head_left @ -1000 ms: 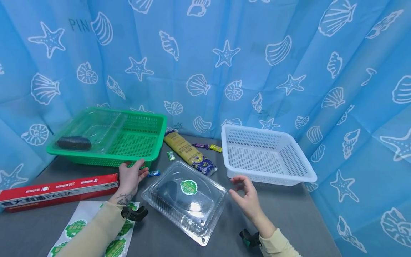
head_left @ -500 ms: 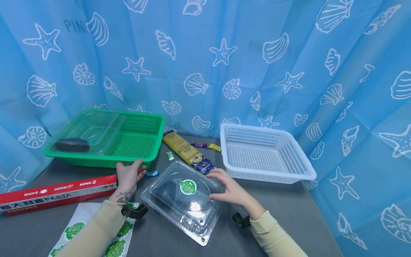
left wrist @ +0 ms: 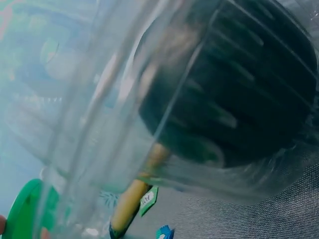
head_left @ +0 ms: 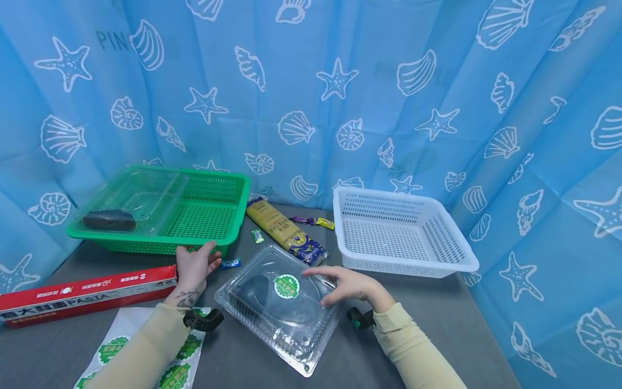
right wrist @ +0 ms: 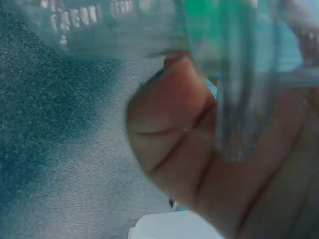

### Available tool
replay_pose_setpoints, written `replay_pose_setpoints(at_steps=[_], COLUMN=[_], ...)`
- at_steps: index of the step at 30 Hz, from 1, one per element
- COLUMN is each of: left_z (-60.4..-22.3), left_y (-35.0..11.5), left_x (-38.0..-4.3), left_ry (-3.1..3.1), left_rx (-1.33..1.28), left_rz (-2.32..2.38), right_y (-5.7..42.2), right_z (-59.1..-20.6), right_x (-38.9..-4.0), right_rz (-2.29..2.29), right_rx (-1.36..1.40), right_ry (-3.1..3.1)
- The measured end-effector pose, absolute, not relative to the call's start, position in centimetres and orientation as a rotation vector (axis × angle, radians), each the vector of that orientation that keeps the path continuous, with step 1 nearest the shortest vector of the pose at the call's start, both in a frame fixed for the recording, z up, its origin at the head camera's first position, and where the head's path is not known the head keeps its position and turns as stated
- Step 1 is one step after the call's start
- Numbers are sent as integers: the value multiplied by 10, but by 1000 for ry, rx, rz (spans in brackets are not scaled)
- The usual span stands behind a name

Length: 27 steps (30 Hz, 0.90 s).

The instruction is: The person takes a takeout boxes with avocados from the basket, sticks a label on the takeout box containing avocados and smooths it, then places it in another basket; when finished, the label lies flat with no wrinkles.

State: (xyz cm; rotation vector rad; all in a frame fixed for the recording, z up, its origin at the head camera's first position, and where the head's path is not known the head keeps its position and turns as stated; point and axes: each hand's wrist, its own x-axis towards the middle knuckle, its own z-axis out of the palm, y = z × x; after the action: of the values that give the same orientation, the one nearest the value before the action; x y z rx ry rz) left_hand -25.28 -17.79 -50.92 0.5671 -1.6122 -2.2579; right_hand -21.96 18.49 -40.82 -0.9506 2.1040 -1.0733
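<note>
A clear plastic takeaway box (head_left: 272,329) lies slantwise on the table, with a round green-and-white sticker (head_left: 286,286) on its lid and a dark oval item (head_left: 255,289) inside. My right hand (head_left: 347,283) grips its right side, fingers reaching over the lid. In the right wrist view the thumb (right wrist: 174,109) is right at the plastic flange. My left hand (head_left: 194,270) stays by the front of the green basket (head_left: 228,240), beside the end of a red pasta box (head_left: 87,292), fingers loosely bent. The dark item (left wrist: 239,84) fills much of the left wrist view through plastic.
Another clear container (head_left: 155,186) with a dark oblong thing (head_left: 109,220) sits in the green basket. A white basket (head_left: 405,265) stands right. Behind the box lie a yellow pasta packet (head_left: 279,224) and several wrapped candies (head_left: 257,236). A sticker sheet (head_left: 131,321) lies under the left forearm.
My right hand has come in from the right onto the plastic box. The box has shifted slightly toward me, and the glare on its lid has changed. My left hand has stayed put.
</note>
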Motion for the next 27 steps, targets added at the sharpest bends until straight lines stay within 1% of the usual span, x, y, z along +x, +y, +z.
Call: replay_pose_setpoints(at_steps=[8,14,18,23,27], left_z=[-515,-515,-514,-517,-519], left_y=[-179,-179,-180,-180,-181], left_x=[-255,-255,-256,-257,-257], left_ry=[-1610,-1619,-1626,-1640,-1640], left_rx=[557,545,552,552,549], left_rz=[-2253,-2233,-2240,-2231,-2235], right_y=[187,187,190,204,214], right_z=[-410,-403,-390,-387,-369], right_x=[-213,-198,-187,-189,-191], right_rz=[-1192,-1241,-1316,-1494,-1646], right_rx=[-1017,-970,-935,-903,-909], right_ry=[1984,2043,2064,1949,1806])
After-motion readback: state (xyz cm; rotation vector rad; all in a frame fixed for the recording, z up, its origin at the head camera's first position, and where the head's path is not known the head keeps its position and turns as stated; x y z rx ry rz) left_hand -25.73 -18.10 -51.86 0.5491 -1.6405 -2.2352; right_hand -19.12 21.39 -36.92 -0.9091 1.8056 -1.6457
